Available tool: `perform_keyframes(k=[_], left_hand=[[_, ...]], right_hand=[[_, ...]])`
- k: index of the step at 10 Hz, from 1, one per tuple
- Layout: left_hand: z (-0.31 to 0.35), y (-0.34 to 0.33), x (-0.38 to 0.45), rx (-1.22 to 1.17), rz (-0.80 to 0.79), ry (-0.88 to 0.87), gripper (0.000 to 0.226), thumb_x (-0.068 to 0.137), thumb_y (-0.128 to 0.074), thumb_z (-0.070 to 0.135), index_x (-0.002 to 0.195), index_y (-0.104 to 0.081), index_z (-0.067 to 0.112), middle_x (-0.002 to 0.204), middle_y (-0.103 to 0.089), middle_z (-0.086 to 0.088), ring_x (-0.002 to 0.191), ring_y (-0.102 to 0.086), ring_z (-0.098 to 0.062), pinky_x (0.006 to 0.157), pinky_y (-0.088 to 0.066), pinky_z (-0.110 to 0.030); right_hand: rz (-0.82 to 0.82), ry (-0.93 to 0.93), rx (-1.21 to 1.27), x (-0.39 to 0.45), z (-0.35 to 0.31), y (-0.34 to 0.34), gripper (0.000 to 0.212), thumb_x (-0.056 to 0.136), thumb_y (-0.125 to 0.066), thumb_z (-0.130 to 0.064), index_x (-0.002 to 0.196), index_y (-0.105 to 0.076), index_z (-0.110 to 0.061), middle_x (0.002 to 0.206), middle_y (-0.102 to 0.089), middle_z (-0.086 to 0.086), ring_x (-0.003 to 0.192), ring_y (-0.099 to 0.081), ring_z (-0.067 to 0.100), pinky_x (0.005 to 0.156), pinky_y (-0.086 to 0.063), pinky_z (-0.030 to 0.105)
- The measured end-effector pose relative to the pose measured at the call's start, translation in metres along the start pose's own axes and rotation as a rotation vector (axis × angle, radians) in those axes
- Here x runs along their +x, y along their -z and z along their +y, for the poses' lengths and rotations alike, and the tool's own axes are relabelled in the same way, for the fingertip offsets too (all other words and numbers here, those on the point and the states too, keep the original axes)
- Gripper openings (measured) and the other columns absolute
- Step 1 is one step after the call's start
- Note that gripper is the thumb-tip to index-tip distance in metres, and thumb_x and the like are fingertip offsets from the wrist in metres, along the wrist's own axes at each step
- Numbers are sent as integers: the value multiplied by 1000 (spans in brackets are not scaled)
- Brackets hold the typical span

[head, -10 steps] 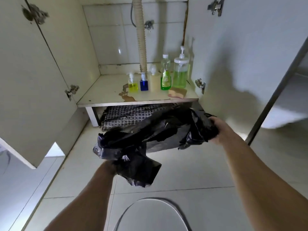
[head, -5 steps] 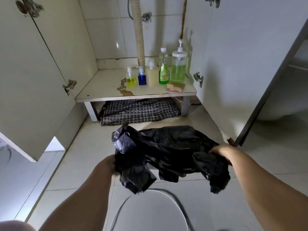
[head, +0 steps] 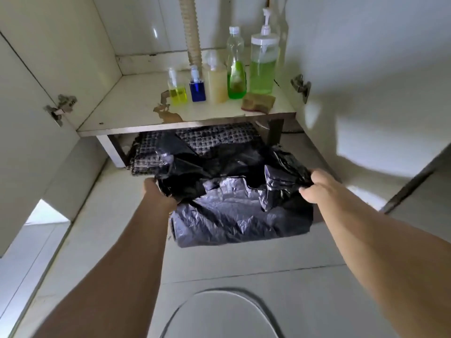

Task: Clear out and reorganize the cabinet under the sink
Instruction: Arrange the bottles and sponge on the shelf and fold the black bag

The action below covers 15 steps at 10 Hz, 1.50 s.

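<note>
Hands that half a second ago held the crumpled black plastic bag (head: 234, 208) low and bunched now stretch it wider and nearer the cabinet, its top edge overlapping the checked cloth (head: 219, 139) under the shelf. The left hand (head: 158, 192) grips the bag's left edge with curled fingers; the right hand (head: 314, 185) pinches its right corner. The bag hangs between them above the tiled floor (head: 244, 259), glossy and deeply creased.

On the stained, peeling shelf (head: 127, 111) stand five bottles in a row: a small yellow pump bottle (head: 177, 90), a small blue one (head: 197, 87), a pale amber bottle (head: 217, 81), a clear bottle of green liquid (head: 236, 67) and a tall pump dispenser (head: 263, 59), also green. One worn rectangular sponge (head: 258, 101) lies in front. A ribbed drain hose (head: 192, 30) drops behind. Two metal hinges (head: 61, 106) flank the opening.
</note>
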<state>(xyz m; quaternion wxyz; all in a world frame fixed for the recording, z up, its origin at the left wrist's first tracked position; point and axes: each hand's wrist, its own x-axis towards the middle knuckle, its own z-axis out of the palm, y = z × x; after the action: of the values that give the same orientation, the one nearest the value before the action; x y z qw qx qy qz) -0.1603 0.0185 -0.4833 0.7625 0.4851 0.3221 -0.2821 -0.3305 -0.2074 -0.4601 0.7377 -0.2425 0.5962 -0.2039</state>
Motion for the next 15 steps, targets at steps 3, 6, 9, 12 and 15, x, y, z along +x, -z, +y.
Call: perform_keyframes(k=[3,6,9,12,15], left_hand=[[-6,-57,54,-315,-195,-293,29,92,-38,4,118,-46,14,131,-34,-15,134,-36,-33,101,-45,-44],[-97,-46,88,1263,-357,-1015,46,88,-63,24,133,-54,18,135,-57,-2,126,-51,-18,107,-36,-28],[-117,-71,135,2142,-496,-1058,84,88,-38,67,152,0,29,161,11,-2,148,10,-22,116,9,-51],[-81,-113,157,2176,-407,-1108,108,76,-53,72,152,8,25,161,12,-4,148,13,-23,117,10,-49],[-106,-72,140,2318,-571,-1091,106,79,-40,78,151,14,22,158,22,-3,146,21,-22,115,16,-52]], right_hand=[[9,310,-33,109,-6,-9,40,99,-44,-27,137,-45,-16,141,-43,0,133,-40,23,105,-43,35],[233,531,-471,162,33,15,62,83,-62,-1,139,-36,-2,137,-48,21,119,-54,33,97,-45,40],[226,849,-1226,168,44,8,61,80,-73,-23,134,-48,-7,141,-35,17,126,-43,36,106,-36,38],[77,1439,-1284,140,36,-74,71,74,-75,-11,137,-42,-8,153,-27,13,143,-23,28,118,-14,45],[-358,794,-2029,223,19,-166,62,95,-35,-55,149,-23,-27,156,-27,3,144,-23,25,116,-11,46]])
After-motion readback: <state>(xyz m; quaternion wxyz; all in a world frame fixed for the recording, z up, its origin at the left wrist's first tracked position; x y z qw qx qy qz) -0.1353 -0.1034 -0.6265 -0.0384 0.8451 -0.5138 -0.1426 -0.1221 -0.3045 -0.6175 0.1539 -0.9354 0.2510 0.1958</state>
